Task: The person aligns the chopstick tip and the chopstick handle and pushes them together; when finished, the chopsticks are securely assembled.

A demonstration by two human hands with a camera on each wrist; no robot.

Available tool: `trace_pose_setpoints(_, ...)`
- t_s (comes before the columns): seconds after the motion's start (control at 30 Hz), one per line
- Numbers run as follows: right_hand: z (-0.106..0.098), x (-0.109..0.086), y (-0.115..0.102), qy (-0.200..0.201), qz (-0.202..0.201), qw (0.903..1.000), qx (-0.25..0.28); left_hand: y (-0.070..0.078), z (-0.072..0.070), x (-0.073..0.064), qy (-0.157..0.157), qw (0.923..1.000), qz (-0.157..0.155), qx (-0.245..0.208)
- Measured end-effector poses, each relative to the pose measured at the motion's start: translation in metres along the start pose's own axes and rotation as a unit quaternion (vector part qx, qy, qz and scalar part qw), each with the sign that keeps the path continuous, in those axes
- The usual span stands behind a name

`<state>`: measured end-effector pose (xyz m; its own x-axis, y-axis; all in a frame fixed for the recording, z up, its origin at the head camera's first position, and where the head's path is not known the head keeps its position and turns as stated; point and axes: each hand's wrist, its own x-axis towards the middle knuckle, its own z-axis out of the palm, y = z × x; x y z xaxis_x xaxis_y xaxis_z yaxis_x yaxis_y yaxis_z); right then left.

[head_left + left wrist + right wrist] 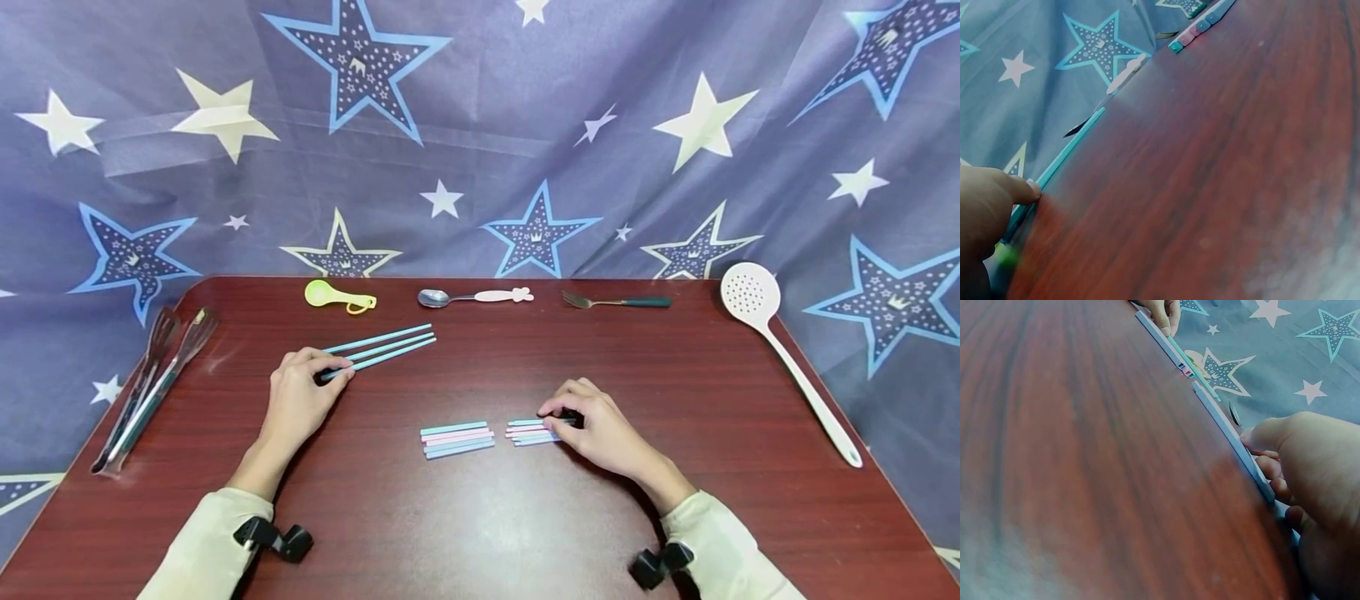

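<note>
Three long, thin light-blue sticks lie slanted side by side on the table, left of centre. My left hand holds them at their left ends, thumb on the near side and fingers on the far side. Nearer me lies a row of short blue and pink sticks, side by side. Just right of it is a second group of short blue and pink sticks. My right hand grips this group's right end between thumb and index finger, covering that end. In the right wrist view the thumb touches the nearest stick.
Along the back edge lie a yellow-green measuring spoon, a spoon with a pink-white handle and a green-handled fork. Tongs lie at the left edge, a white skimmer at the right. A star-patterned cloth hangs behind.
</note>
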<state>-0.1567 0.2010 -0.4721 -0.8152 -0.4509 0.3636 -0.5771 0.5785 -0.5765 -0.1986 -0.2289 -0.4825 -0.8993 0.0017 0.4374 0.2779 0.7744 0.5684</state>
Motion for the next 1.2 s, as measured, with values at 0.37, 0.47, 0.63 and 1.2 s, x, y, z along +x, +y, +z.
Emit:
trace_pose_setpoints(0.37,0.004,-0.003,0.002,-0.005,0.002,1.0,0.004,0.015,0.006,-0.007,0.034,0.9982,0.041,-0.028)
trace_pose_setpoints(0.47,0.003,-0.003,-0.001,-0.006,0.004,1.0,0.004,0.037,0.013,-0.013,0.022,0.9954,0.076,-0.054)
trace_pose_setpoints(0.63,0.0,-0.002,-0.002,-0.008,0.003,1.0,0.0,0.073,0.025,-0.025,-0.059,0.9872,0.104,-0.105)
trace_pose_setpoints(1.2,0.001,-0.001,-0.001,-0.009,-0.006,0.9999,0.007,0.101,0.049,-0.046,-0.146,0.9794,0.093,-0.104)
